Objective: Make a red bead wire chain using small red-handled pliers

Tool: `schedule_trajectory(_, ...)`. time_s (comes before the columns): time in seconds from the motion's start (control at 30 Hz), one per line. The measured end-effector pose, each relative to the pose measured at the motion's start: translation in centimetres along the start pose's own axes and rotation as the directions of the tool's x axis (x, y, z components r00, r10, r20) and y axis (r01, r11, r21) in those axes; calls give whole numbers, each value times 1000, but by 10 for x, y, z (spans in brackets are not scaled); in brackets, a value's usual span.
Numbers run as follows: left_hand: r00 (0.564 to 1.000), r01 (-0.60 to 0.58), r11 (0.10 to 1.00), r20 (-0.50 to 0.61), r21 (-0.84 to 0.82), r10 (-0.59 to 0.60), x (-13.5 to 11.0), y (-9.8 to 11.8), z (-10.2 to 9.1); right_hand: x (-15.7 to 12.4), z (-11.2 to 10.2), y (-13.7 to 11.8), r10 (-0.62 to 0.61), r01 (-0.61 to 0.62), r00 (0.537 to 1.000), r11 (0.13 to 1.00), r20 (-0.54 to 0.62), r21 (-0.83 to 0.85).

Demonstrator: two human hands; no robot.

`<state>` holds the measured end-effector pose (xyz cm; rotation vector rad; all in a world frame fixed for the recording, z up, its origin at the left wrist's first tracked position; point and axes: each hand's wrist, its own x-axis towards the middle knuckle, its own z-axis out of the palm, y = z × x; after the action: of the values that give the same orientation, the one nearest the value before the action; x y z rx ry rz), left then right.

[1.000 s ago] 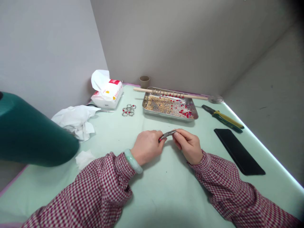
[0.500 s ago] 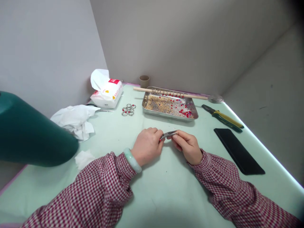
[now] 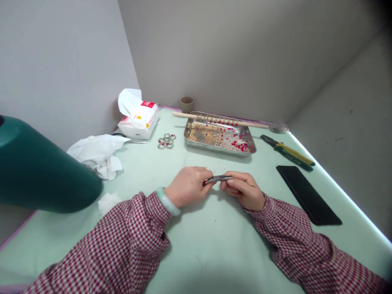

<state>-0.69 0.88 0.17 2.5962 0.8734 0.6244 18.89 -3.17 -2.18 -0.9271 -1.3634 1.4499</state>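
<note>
My left hand [image 3: 190,187] is wrapped round a pair of pliers [image 3: 218,178], whose metal jaws point right. At the jaw tips, my right hand [image 3: 245,189] is closed in a pinch; whatever lies between its fingers is too small or hidden to make out. Just beyond both hands stands a metal tray [image 3: 214,150] of gold, clear and red beads. A wooden stick [image 3: 183,116] wound with small beaded rings rests across the tray. Several silver rings with red beads [image 3: 166,141] lie on the table left of it.
A large dark green cylinder [image 3: 45,171] leans in from the left. Crumpled tissue [image 3: 98,155] and a tissue pack [image 3: 141,120] are beyond it. Behind the tray is a small cup [image 3: 186,105]. Green-and-yellow pliers [image 3: 288,152] and a flat black case [image 3: 308,194] lie right.
The pliers have turned to lie more level, and both hands have shifted slightly. My right hand and the jaw tips are a little lower and farther right.
</note>
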Motion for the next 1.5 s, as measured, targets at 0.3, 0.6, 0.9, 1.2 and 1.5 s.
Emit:
schedule_trajectory(0.3,1000,-11,999,-3,-43,11,-1,-1,4,3,-1,-1,80,-88,995,986,60,141)
schedule_trajectory(0.6,999,-40,997,23,-64,41,0,-4,4,3,-2,-5,108,-135,985,971,137,200)
schedule_trajectory(0.9,998,-65,995,16,-70,66,4,-3,9,6,-11,-6,167,-200,973,953,157,228)
schedule_trajectory(1.2,998,-61,998,2,-31,61,9,-2,16,0,-19,1,85,-120,987,951,133,284)
schedule_trajectory(1.5,995,-96,995,37,-27,97,16,-5,19,-9,-19,-9,149,-152,988,959,28,238)
